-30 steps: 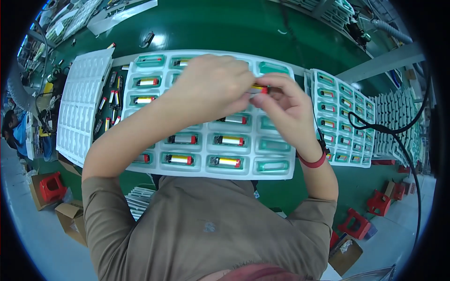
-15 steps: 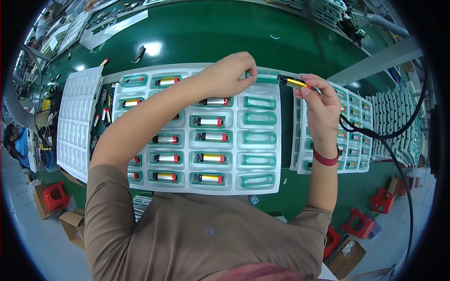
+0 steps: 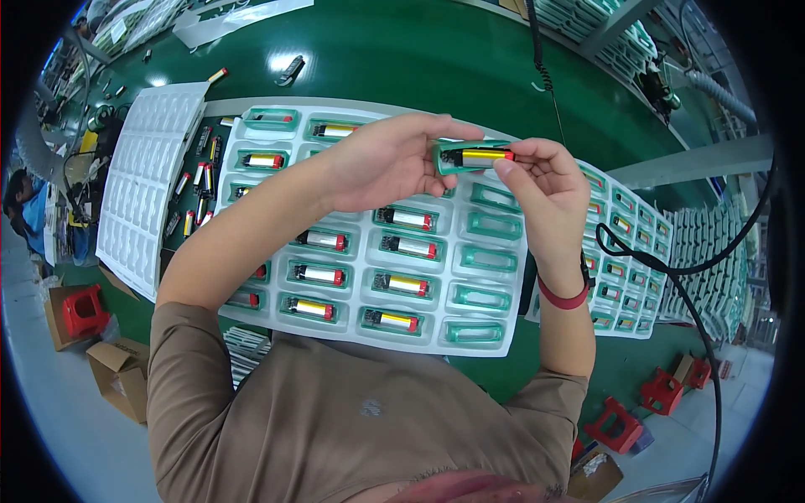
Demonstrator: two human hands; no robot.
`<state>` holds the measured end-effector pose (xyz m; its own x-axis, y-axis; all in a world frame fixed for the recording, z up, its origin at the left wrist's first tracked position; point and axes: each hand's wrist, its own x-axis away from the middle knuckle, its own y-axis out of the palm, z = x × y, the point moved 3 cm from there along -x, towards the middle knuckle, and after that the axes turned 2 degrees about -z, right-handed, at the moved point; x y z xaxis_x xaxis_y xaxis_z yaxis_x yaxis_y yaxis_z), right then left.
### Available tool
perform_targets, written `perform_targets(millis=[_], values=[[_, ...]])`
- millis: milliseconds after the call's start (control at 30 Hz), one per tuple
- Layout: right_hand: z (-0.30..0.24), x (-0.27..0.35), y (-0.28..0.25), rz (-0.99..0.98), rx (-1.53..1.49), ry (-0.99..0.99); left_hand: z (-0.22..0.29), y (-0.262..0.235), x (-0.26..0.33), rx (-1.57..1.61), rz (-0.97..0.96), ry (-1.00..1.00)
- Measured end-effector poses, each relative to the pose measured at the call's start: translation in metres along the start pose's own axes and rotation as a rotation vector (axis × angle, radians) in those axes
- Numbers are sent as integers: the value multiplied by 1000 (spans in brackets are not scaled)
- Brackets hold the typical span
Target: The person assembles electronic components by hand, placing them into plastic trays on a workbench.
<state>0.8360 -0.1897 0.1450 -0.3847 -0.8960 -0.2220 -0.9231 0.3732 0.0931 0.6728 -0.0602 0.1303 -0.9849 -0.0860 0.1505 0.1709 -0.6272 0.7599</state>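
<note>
In front of me, over the far right part of a white blister tray [image 3: 356, 220], both hands meet at a translucent green shell [image 3: 447, 168]. My left hand [image 3: 390, 158] holds the shell's left end, with its upper finger stretched along the far side. Between thumb and fingers, my right hand [image 3: 549, 172] grips the red end of a small yellow battery assembly [image 3: 478, 157] with a black end piece. That assembly lies at or inside the shell's opening; how deep it sits I cannot tell. Green shells with battery assemblies fill several tray pockets; the right column shows bare green shells [image 3: 478, 333].
Loose battery assemblies [image 3: 199, 178] lie left of the tray beside a tilted white tray [image 3: 142, 176]. Another filled tray [image 3: 622, 222] is at the right, near stacked trays [image 3: 704, 260]. A black cable [image 3: 713, 270] hangs at right. Red stools [image 3: 616, 426] stand on the floor.
The battery assembly has moved left from beside the shell to its opening. My left hand has opened out from a tight pinch to a wider hold. The whole view has shifted and turned slightly.
</note>
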Motion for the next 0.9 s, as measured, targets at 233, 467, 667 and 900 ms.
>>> perform_targets(millis=[233, 467, 667, 900], values=[[6, 1, 15, 63, 201, 36, -3, 0, 4, -162, 116, 130], [-11, 6, 13, 161, 708, -465, 2, 10, 6, -686, 200, 163], [4, 8, -5, -146, 255, 128, -3, 10, 5, -961, 229, 317], [-18, 20, 7, -63, 878, -523, 5, 25, 10, -1614, 217, 681]])
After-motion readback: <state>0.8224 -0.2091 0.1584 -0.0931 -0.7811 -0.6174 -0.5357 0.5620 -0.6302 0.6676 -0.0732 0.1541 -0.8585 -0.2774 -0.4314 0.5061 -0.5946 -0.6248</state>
